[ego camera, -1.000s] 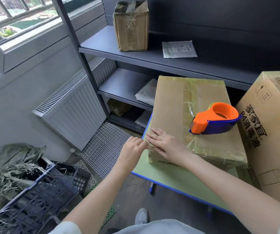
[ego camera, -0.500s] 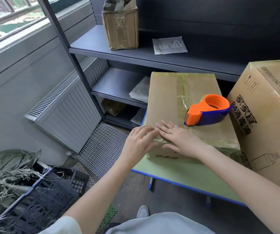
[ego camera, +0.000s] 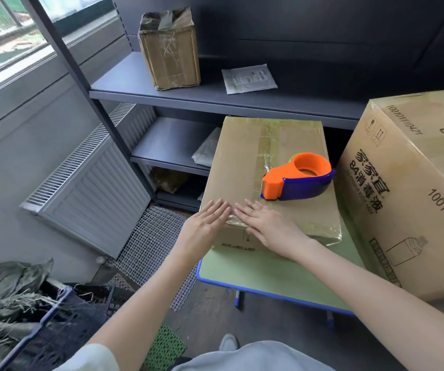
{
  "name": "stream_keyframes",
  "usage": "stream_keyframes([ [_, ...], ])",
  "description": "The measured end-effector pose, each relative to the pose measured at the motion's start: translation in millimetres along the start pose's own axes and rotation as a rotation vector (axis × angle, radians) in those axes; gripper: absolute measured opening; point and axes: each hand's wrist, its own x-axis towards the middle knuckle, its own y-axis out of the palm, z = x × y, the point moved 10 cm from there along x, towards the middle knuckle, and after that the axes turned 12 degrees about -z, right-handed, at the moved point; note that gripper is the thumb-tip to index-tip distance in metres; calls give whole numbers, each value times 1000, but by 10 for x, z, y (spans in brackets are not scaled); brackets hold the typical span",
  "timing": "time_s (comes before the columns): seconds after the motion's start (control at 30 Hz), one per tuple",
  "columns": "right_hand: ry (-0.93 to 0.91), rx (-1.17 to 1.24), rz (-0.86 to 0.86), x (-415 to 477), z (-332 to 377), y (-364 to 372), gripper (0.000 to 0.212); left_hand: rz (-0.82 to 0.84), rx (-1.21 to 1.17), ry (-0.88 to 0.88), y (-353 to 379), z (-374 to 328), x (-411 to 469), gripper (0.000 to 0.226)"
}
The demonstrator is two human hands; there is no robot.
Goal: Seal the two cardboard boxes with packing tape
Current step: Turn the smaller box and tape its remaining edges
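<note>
A flat cardboard box (ego camera: 245, 162) lies on a green table (ego camera: 269, 277), with clear tape running along its top seam and over its near edge. An orange and blue tape dispenser (ego camera: 297, 180) rests on the box's top, to the right. My left hand (ego camera: 205, 223) and my right hand (ego camera: 266, 223) lie flat, fingers spread, side by side on the box's near left corner, pressing on the tape there. Neither hand holds anything. A larger printed cardboard box (ego camera: 413, 188) stands on the table to the right.
Behind the table stands a grey metal shelf (ego camera: 215, 95) with a small taped box (ego camera: 170, 49) and a white packet (ego camera: 249, 79). A radiator (ego camera: 92, 191) lines the left wall. A dark crate (ego camera: 41, 325) with dry plant scraps sits on the floor at lower left.
My left hand has opened from a loose fist beside the corner and now lies flat on the box. Both hands slid onto the top at the near edge. The view shifted slightly.
</note>
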Motion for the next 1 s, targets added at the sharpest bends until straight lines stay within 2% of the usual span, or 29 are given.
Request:
stream_keyframes([
  [0.1,41,-11,-29,45,18,15,52,24,55,-34,31,-12,-4,45],
  [0.2,15,48,61,37,-13,6,59,9,55,-54,55,-108,44,43],
  [0.27,19,57,127,-33,-103,-36,67,-9,36,-21,86,-230,119,45],
  [0.4,97,42,159,-288,-396,-177,68,-95,12,88,161,-550,335,45],
  [0.63,114,14,96,-444,-515,-272,62,-186,36,196,260,-702,389,39],
  [0.87,113,-21,52,-444,-496,-260,59,-176,52,147,301,-704,376,39],
  [1.0,144,96,136,-478,-525,-280,70,-124,64,103,269,-716,427,54],
])
